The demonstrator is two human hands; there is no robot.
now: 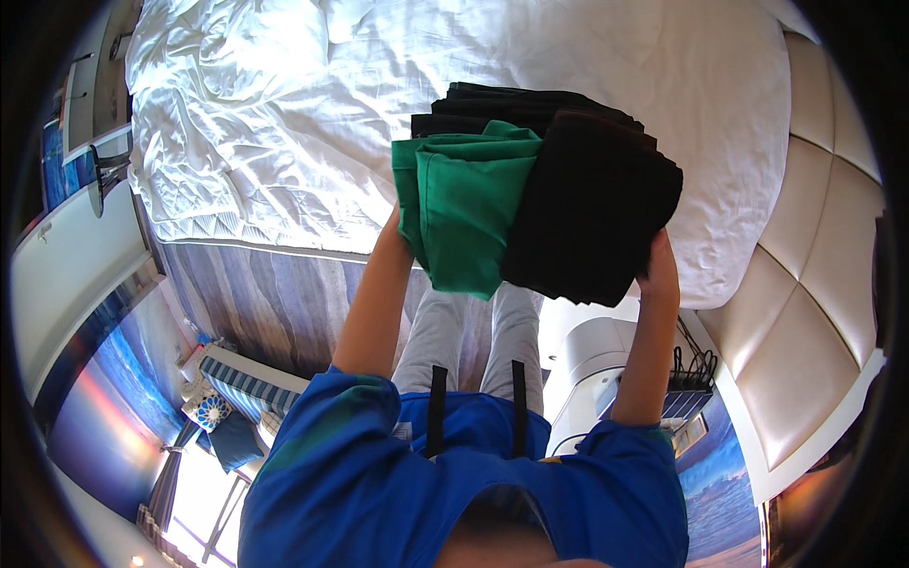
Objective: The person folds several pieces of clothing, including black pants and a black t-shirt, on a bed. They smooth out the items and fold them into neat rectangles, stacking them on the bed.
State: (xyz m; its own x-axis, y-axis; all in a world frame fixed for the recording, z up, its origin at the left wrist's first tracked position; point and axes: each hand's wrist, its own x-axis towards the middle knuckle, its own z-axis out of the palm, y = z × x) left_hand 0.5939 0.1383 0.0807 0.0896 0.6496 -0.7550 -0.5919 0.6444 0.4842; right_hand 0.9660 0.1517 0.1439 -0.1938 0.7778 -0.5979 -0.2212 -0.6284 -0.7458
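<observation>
A stack of folded black cloth (593, 206) and a folded green cloth (472, 206) is held up in front of me, over the near edge of the bed. Under the green cloth's left side is my left hand (400, 234), its fingers hidden by the fabric. My right hand (662, 266) grips the black stack at its lower right edge, thumb side showing. More black folded layers (525, 106) reach out behind the green piece. Both hands carry the bundle between them.
Beyond the bundle spreads a bed with a rumpled white sheet (270, 128). A padded headboard (795, 284) stands at right. Near my right forearm is a white bedside cabinet (593, 355) with dark cables (692, 362) beside it. A sofa with cushions (234, 433) stands lower left.
</observation>
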